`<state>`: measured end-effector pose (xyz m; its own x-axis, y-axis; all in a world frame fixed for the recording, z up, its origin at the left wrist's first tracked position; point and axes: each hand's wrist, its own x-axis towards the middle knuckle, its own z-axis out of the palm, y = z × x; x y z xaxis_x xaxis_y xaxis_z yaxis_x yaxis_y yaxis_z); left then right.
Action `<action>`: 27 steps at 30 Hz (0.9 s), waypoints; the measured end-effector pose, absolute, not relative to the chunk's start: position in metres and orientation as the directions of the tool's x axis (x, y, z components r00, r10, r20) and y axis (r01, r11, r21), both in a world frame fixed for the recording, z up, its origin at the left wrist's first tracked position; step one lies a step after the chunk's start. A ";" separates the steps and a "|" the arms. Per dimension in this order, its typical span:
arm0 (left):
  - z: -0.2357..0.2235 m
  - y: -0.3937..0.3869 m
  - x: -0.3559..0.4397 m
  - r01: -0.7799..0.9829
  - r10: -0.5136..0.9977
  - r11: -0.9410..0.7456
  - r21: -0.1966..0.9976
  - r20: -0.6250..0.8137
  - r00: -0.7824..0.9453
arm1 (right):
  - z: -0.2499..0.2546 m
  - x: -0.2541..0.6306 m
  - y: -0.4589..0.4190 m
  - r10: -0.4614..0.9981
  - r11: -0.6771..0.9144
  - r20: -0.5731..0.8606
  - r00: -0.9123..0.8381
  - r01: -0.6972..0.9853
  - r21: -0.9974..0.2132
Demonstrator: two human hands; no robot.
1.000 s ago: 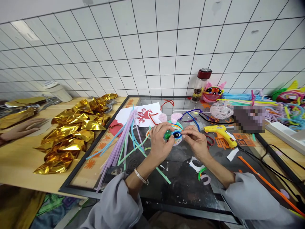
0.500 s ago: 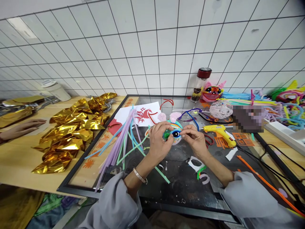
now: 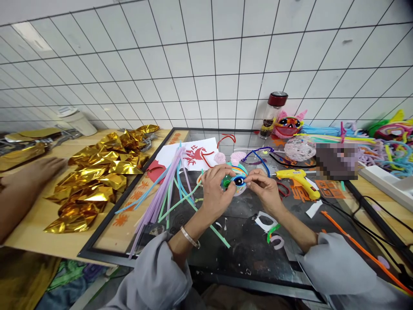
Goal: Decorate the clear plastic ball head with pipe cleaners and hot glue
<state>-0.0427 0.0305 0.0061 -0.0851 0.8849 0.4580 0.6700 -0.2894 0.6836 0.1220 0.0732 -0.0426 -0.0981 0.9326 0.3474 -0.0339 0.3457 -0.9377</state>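
Between my two hands is a colourful pipe-cleaner animal head with pink ears (image 3: 238,157), a green piece and a dark eye rimmed in blue (image 3: 239,181). My left hand (image 3: 215,186) is closed on the head's left side, thumb pressed by the eye. My right hand (image 3: 263,187) pinches the eye's right edge between thumb and fingertips. Fingers cover much of the head. Beyond it lie loose red and blue pipe cleaners (image 3: 262,162). Below on the dark board rest a white paper cut-out (image 3: 265,222) and short green and lilac curved pieces (image 3: 276,242).
A yellow glue gun (image 3: 298,178) with a black cable lies right. Purple and green pipe cleaners (image 3: 158,200) spread left. Gold foil (image 3: 100,168) covers the left table, near another person's hand (image 3: 35,176). A glass bottle (image 3: 272,114) and a finished pink head (image 3: 288,124) stand behind.
The other person's arm at the far left has come further into view, toward the front of the table. My hands keep nearly the same hold on the animal head.
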 end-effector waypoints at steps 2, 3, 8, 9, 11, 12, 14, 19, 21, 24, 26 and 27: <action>0.006 0.030 -0.043 0.670 0.883 -0.295 0.681 0.463 -0.082 | -0.043 0.122 0.073 0.936 0.335 0.338 -0.095 -0.042 -0.941; 0.007 0.030 -0.043 0.669 0.883 -0.295 0.682 0.462 -0.082 | -0.043 0.122 0.073 0.938 0.332 0.335 -0.093 -0.046 -0.942; 0.006 0.030 -0.042 0.661 0.882 -0.297 0.689 0.463 -0.086 | -0.040 0.121 0.073 0.961 0.250 0.261 -0.088 -0.114 -0.962; 0.006 0.030 -0.042 0.662 0.881 -0.298 0.688 0.465 -0.086 | -0.039 0.121 0.073 0.969 0.217 0.230 -0.087 -0.139 -0.966; 0.006 0.030 -0.042 0.663 0.883 -0.294 0.688 0.460 -0.087 | -0.038 0.120 0.074 0.981 0.154 0.172 -0.088 -0.181 -0.971; 0.006 0.030 -0.042 0.663 0.885 -0.290 0.690 0.457 -0.089 | -0.037 0.120 0.074 0.985 0.130 0.150 -0.090 -0.194 -0.972; 0.006 0.030 -0.042 0.661 0.888 -0.284 0.694 0.450 -0.091 | -0.037 0.120 0.075 0.987 0.116 0.136 -0.091 -0.196 -0.974; 0.006 0.030 -0.042 0.662 0.889 -0.278 0.696 0.447 -0.097 | -0.036 0.122 0.075 0.956 0.276 0.280 -0.087 -0.052 -0.960; 0.006 0.030 -0.042 0.668 0.888 -0.274 0.692 0.448 -0.100 | -0.036 0.121 0.074 0.933 0.354 0.352 -0.080 0.016 -0.935; 0.007 0.030 -0.042 0.671 0.887 -0.278 0.687 0.451 -0.094 | -0.039 0.120 0.073 0.915 0.402 0.399 -0.055 0.041 -0.915; 0.008 0.029 -0.041 0.669 0.888 -0.281 0.688 0.451 -0.091 | -0.041 0.119 0.072 0.917 0.399 0.398 -0.037 0.015 -0.917; 0.009 0.029 -0.041 0.668 0.887 -0.283 0.688 0.453 -0.090 | -0.043 0.119 0.072 0.917 0.399 0.398 -0.033 0.003 -0.917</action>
